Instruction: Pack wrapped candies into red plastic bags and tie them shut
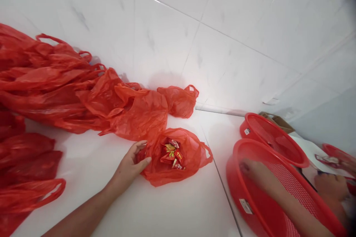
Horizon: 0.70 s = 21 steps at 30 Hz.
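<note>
My left hand [137, 160] grips the near-left side of an open red plastic bag [191, 170], its thumb and fingers closed on the thin film. Several small red-and-gold wrapped packets [171, 154] lie inside that bag. Over to the right, my right hand [247, 167] reaches down into a large red plastic basket [236, 192]; it is blurred, and its fingers are too smeared to read. Whether anything is in it does not show.
Many red plastic bags [55, 92] are heaped along the tiled wall, with more bags [30, 155] at the left. A small filled bag [179, 100] stands by the wall. Beyond the near basket are a second red basket [247, 127], a cardboard box [278, 121] and another person [330, 187].
</note>
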Each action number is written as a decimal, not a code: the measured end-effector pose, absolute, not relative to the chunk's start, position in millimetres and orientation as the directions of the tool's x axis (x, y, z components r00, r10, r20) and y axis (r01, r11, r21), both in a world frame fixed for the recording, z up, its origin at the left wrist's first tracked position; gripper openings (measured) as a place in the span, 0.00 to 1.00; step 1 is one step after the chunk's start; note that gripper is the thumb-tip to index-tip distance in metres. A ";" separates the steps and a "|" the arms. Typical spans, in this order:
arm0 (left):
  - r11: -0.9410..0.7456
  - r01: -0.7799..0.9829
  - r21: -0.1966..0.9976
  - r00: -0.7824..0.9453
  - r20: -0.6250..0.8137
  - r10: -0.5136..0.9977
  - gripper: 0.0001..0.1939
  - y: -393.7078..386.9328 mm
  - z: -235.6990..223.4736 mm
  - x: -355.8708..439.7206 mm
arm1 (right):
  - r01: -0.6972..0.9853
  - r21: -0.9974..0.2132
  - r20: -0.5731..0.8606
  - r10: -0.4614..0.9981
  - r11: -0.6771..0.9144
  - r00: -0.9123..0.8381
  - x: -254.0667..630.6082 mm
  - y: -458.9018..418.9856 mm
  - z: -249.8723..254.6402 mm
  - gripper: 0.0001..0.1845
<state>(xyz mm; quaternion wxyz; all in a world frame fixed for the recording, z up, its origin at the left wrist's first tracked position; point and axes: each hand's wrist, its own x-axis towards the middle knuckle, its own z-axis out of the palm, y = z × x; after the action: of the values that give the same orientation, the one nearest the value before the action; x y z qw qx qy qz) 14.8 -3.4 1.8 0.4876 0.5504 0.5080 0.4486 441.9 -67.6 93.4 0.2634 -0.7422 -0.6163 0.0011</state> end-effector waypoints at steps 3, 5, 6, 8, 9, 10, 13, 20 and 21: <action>-0.017 0.086 0.996 0.101 0.008 0.995 0.25 -2.6 -2.4 14.5 | 0.988 -0.107 0.299 0.945 -0.109 0.136 427.4 -79.0 117.0 0.08; -0.013 0.068 0.998 0.102 0.006 0.995 0.25 -2.4 -2.7 14.6 | 0.990 -0.089 0.457 0.879 -0.109 0.138 397.2 -94.0 132.8 0.12; -0.011 0.060 0.998 0.100 0.005 0.995 0.25 -2.5 -2.2 14.7 | 0.992 -0.103 0.532 0.839 -0.074 0.117 377.9 -101.9 138.0 0.13; -0.010 0.047 0.999 0.100 0.005 0.995 0.25 -2.9 -0.4 15.0 | 0.983 -0.173 0.609 0.791 0.067 0.053 337.7 -114.1 139.4 0.10; -0.007 0.044 0.999 0.103 0.003 0.995 0.26 -3.2 0.7 15.1 | 0.965 -0.198 0.598 0.802 0.170 -0.019 319.1 -116.8 135.4 0.09; -0.003 0.045 0.999 0.105 -0.002 0.995 0.26 -3.5 1.6 15.1 | 0.937 -0.222 0.576 0.812 0.270 -0.097 302.8 -116.7 128.7 0.09; 0.009 0.050 0.999 0.105 -0.014 0.994 0.26 -4.5 3.2 14.8 | 0.868 -0.328 0.484 0.855 0.374 -0.186 269.5 -100.8 101.8 0.11; -0.012 0.015 1.000 0.109 0.011 0.994 0.26 -3.7 -2.5 14.5 | 0.868 -0.415 0.396 0.913 0.273 -0.098 249.1 -54.8 84.0 0.20; -0.014 0.008 1.000 0.109 0.013 0.994 0.26 -3.2 -2.8 14.8 | 0.874 -0.416 0.411 0.909 0.252 -0.067 250.5 -54.0 85.3 0.21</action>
<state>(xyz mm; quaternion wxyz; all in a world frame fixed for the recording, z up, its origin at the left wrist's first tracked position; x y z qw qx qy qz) 14.8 -3.2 -2.8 0.5208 0.5322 0.4709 0.4731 250.5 -54.0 85.3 0.3058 -0.6108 -0.7297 0.0289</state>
